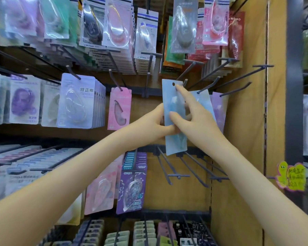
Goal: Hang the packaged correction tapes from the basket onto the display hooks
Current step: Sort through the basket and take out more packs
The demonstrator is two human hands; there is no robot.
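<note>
At mid-rack, right of centre: left hand (154,121) grips blue pack (176,146) at left edge. Right hand (194,114) pinches it, thumb in front, index finger straight up beside hole (173,84). Pack upright, hole just left of hook tip (185,82), not yet threaded. Risk: hole misses tip, so card buckles or slips from grip. Hung pack (203,99) just right crowds approach; bare hooks (236,89) jut nearby.

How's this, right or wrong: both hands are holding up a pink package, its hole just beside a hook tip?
Wrong on colour: the head view shows the package is pale blue, not pink. The rest holds: left hand and right hand both hold it up, its hole beside a hook tip.
</note>
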